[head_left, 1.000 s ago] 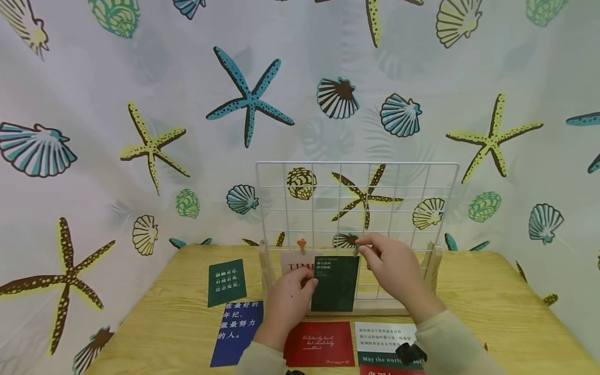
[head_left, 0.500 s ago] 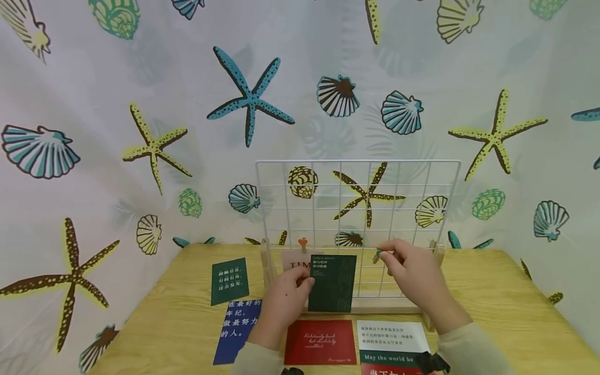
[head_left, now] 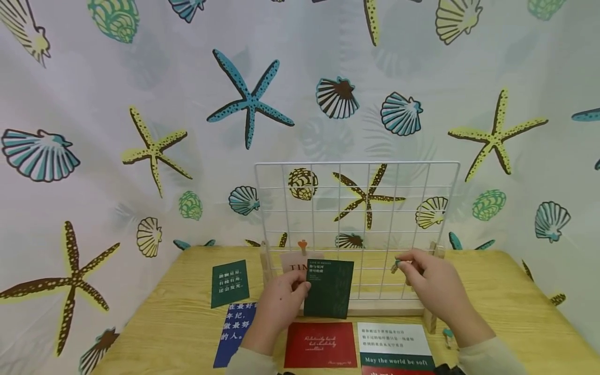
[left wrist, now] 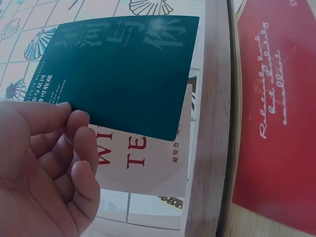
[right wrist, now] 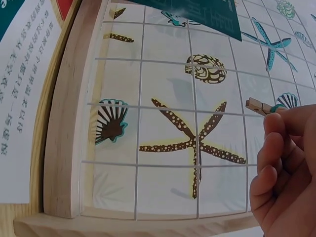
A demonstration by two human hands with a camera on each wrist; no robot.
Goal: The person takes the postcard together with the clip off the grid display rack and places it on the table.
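The dark green card (head_left: 329, 288) with white lettering is pinched at its left edge, held upright and slightly tilted against the near face of the white wire grid (head_left: 356, 208). A small wooden clothespin (head_left: 396, 265), to its right, is pinched in fingertips just before the grid's lower right part.

The right hand (head_left: 433, 284) has carried its small clip (head_left: 396, 266) rightward, away from the green card (head_left: 329, 288), which the left hand (head_left: 281, 304) has lowered and tilted slightly.
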